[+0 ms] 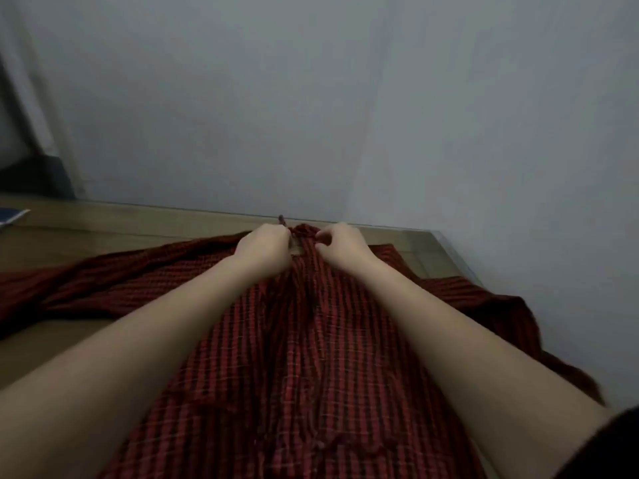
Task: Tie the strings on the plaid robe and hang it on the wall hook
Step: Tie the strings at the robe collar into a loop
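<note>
A red and black plaid robe (297, 357) lies spread flat on a wooden table (103, 233), its collar end at the far side near the wall. My left hand (264, 248) has its fingers curled round a thin string (283, 221) whose tip sticks up beside the collar. My right hand (340, 243) pinches the fabric or a string at the collar, just right of the left hand. The strings between the hands are blurred and mostly hidden. No wall hook is in view.
A pale grey wall (311, 98) rises right behind the table, with a corner to the right. The table's glass-edged right rim (456, 254) runs close to the wall. A blue and white flat item (12, 216) lies at the far left.
</note>
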Tool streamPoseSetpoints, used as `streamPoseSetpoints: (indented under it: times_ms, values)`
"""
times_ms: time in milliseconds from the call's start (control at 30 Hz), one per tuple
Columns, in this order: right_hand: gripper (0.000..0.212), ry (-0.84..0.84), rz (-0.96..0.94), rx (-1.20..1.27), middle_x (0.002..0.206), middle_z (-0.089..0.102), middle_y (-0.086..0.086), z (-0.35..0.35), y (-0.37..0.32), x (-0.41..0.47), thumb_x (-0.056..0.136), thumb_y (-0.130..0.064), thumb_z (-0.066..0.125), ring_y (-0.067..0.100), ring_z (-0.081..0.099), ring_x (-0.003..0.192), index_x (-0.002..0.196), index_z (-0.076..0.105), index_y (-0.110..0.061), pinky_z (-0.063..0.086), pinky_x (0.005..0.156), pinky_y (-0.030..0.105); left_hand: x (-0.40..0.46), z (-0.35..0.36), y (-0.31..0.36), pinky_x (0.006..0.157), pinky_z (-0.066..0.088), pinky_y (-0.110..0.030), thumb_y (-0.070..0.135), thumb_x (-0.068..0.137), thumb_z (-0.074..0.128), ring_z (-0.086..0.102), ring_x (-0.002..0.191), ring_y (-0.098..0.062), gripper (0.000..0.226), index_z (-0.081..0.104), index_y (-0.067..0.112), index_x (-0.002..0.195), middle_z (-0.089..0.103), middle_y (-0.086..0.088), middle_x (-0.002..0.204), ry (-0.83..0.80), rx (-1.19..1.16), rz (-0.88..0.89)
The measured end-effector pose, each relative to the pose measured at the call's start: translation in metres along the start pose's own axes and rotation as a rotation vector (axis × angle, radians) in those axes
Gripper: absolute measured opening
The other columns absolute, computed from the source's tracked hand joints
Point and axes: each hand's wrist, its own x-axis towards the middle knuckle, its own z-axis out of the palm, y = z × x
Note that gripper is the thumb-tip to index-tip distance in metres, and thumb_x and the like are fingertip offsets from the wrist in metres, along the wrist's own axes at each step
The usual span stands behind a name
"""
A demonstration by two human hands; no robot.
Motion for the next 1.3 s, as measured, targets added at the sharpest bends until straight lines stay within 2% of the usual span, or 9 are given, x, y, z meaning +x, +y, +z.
streamPoseSetpoints:
  times_ms: [233,400,600,700,800,967,1067,1200,1300]
  values:
    - [0.050,0.115,0.003,-0.006,0.142,0.050,0.015,0.068,0.038,0.043,0.088,-0.013,0.052,0.029,0.044,0.133,0.137,0.047,-0.007,0.032,0.111,0.032,0.060,0.062,-0.044,0.105,0.040,-0.044,0.008,0.080,0.051,0.046,0.127,-0.038,0.047,0.051,0.005,0.128,0.052,-0.021,0.132,0.112,-0.168,-0.060]
    - [0.047,0.124,-0.052,-0.029,0.142,0.050,0.015,0.078,0.046,0.084,0.091,-0.015,0.050,0.028,0.044,0.133,0.137,0.046,-0.006,0.031,0.109,0.030,0.092,0.077,-0.048,0.101,0.039,-0.040,0.038,0.092,0.045,0.045,0.131,-0.032,0.057,0.031,0.016,0.143,0.043,-0.012,0.146,0.116,-0.059,-0.129]
    - [0.051,0.040,-0.034,-0.066,0.147,0.044,0.012,0.093,0.037,0.128,0.092,-0.020,0.051,0.027,0.040,0.136,0.141,0.042,-0.010,0.033,0.111,0.035,0.116,0.084,-0.052,0.092,0.042,-0.040,0.056,0.089,0.041,0.050,0.124,-0.035,0.054,0.049,0.025,0.132,0.043,-0.010,0.140,0.098,0.056,-0.222]
    - [0.033,0.163,0.049,-0.073,0.126,0.060,0.015,0.102,0.046,0.131,0.087,-0.017,0.055,0.033,0.056,0.117,0.120,0.060,-0.011,0.047,0.094,0.037,0.119,0.083,-0.052,0.084,0.041,-0.036,0.042,0.090,0.048,0.051,0.122,-0.033,0.043,0.051,0.030,0.132,0.042,-0.010,0.141,0.114,-0.040,-0.279]
    - [0.025,0.382,0.088,-0.007,0.108,0.068,0.017,0.110,0.060,0.120,0.087,-0.020,0.056,0.034,0.063,0.102,0.105,0.070,-0.009,0.049,0.080,0.035,0.112,0.087,-0.058,0.085,0.044,-0.035,0.029,0.087,0.054,0.055,0.119,-0.033,0.035,0.059,0.028,0.121,0.058,-0.009,0.129,0.245,-0.196,-0.308]
    - [0.029,0.506,0.036,0.185,0.097,0.074,0.016,0.108,0.066,0.107,0.090,-0.026,0.054,0.032,0.067,0.094,0.098,0.075,-0.007,0.049,0.076,0.034,0.104,0.086,-0.063,0.073,0.041,-0.031,0.021,0.080,0.055,0.062,0.101,-0.031,0.019,0.059,0.021,0.099,0.067,-0.007,0.104,0.371,-0.474,-0.175]
    - [0.032,0.535,0.019,0.229,0.091,0.075,0.013,0.106,0.065,0.104,0.090,-0.030,0.054,0.029,0.067,0.089,0.092,0.075,-0.007,0.047,0.072,0.033,0.103,0.087,-0.064,0.073,0.046,-0.034,0.032,0.073,0.065,0.063,0.088,-0.027,0.015,0.055,0.022,0.078,0.065,-0.001,0.084,0.388,-0.622,-0.111]
    - [0.035,0.538,-0.005,0.423,0.076,0.075,0.008,0.103,0.065,0.104,0.087,-0.038,0.058,0.020,0.068,0.076,0.077,0.076,-0.010,0.048,0.071,0.032,0.103,0.088,-0.059,0.072,0.048,-0.036,0.060,0.066,0.064,0.059,0.070,-0.019,0.038,0.051,0.025,0.058,0.058,0.009,0.062,0.391,-0.793,-0.084]
    - [0.036,0.498,-0.010,0.530,0.067,0.072,0.001,0.100,0.070,0.105,0.081,-0.046,0.060,0.015,0.066,0.071,0.055,0.071,-0.022,0.051,0.080,0.035,0.109,0.088,-0.062,0.077,0.053,-0.041,0.053,0.074,0.061,0.062,0.071,-0.020,0.034,0.057,0.024,0.055,0.062,0.006,0.063,0.370,-0.818,-0.074]
